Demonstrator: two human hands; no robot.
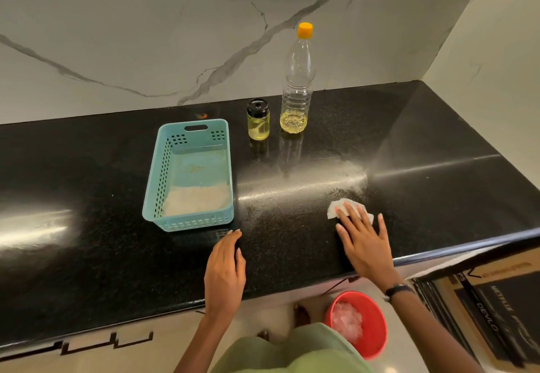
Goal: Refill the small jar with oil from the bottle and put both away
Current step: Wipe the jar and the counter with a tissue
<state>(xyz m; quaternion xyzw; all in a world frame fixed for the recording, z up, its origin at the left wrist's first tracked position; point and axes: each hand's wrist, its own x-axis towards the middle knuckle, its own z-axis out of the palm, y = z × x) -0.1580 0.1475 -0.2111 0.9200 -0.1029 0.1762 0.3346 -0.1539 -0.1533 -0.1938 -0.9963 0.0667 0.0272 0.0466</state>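
left hand [225, 270] flat on counter | jar [258, 119], bottle [296, 80] far behind

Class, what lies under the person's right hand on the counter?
A white tissue lies under the right hand, on the black counter. Its covered part cannot be seen.

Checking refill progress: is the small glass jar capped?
Capped: the small glass jar stands upright with its black lid on, yellow oil nearly filling it.
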